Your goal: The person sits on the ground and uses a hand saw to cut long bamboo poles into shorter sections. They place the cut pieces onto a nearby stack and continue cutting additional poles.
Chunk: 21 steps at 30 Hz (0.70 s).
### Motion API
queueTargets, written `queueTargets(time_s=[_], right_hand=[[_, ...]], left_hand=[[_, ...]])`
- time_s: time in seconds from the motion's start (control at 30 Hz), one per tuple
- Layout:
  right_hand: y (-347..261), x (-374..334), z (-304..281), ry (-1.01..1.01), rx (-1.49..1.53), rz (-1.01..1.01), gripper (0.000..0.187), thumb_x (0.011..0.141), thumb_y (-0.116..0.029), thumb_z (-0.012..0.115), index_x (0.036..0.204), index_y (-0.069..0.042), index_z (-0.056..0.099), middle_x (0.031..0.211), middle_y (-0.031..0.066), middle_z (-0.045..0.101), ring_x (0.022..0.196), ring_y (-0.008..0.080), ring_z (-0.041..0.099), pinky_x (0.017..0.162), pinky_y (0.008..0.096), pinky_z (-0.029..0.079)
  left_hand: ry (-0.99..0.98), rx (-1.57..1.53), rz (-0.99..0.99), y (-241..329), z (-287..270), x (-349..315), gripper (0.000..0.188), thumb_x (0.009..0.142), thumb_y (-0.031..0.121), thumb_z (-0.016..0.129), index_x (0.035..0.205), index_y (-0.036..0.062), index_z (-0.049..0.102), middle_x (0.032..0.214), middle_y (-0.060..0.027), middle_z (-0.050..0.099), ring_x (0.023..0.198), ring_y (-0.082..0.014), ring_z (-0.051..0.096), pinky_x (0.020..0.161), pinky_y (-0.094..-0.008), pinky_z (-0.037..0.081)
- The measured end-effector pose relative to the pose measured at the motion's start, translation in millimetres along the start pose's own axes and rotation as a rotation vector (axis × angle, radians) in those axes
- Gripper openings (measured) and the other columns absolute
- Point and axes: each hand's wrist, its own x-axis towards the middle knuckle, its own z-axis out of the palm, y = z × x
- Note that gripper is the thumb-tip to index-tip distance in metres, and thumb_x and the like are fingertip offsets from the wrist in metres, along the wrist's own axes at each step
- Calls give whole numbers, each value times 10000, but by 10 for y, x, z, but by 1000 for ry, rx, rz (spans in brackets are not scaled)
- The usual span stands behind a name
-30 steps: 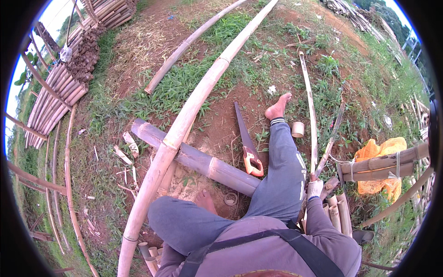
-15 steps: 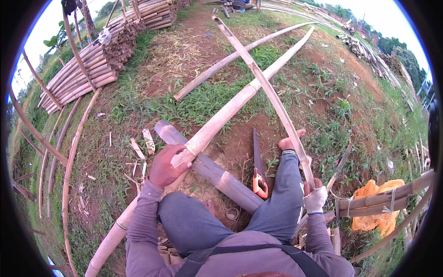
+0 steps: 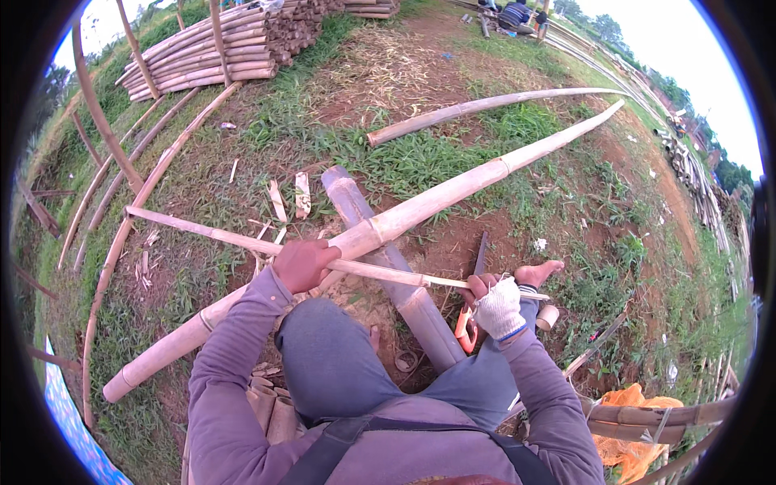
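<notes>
A long, narrow bamboo strip [image 3: 218, 234] lies crosswise in front of me, over a thick pale bamboo pole [image 3: 436, 205]. My bare left hand [image 3: 304, 265] is closed round the strip's middle. In a white knitted glove with bare fingertips, my right hand [image 3: 495, 304] grips its right part, which looks thinner and paler past a joint; a short end pokes out beyond the glove. Below, a dark thick bamboo log [image 3: 420, 311] props the pale pole. A handsaw with an orange handle [image 3: 466, 330] rests beside that log, under my right hand.
Another bamboo pole [image 3: 485, 105] lies on the grass ahead. Stacked bamboo [image 3: 210, 52] stands far left, near slanting poles. Split offcuts [image 3: 302, 194] are scattered left of the log. An orange net [image 3: 634, 404] hangs by a bamboo rail [image 3: 687, 416] at right.
The strip has swung from pointing far ahead to lying crosswise, its far end now at left. My left hand has gone from the thick pole to the strip. The view has turned left.
</notes>
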Motion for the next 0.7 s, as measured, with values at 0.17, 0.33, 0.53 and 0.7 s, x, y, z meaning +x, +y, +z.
queueTargets(time_s=[0.17,0.33,0.53,0.7], right_hand=[[-101,141,447,-122,397,31,506,923,-289,841,1326,-33,672,1242,214,700,1132,444,668,968,563,522],[-182,153,763,-323,482,-94,420,1054,-296,692,1364,-15,655,1159,234,722,1062,452,687,912,553,530],[-549,612,903,-371,527,-300,386,1058,-272,687,1335,-3,669,1108,229,721,997,450,692,866,545,534],[-1021,1057,1117,-363,562,-365,349,1024,-287,757,1254,-28,714,1023,206,709,935,431,686,814,538,522]], left_hand=[[381,222,-31,-324,68,-552,236,845,323,820,1007,189,712,1013,-22,670,1031,-253,721,834,-439,583],[452,297,-232,-513,321,-1615,156,844,243,758,963,195,669,984,4,611,971,-214,677,813,-396,547],[367,290,-531,-495,875,-2484,276,788,232,821,1010,189,663,1017,-21,623,1018,-245,688,866,-409,545],[361,292,-682,-637,993,-2943,312,773,206,824,1038,181,661,1047,-40,623,1068,-275,676,932,-457,536]])
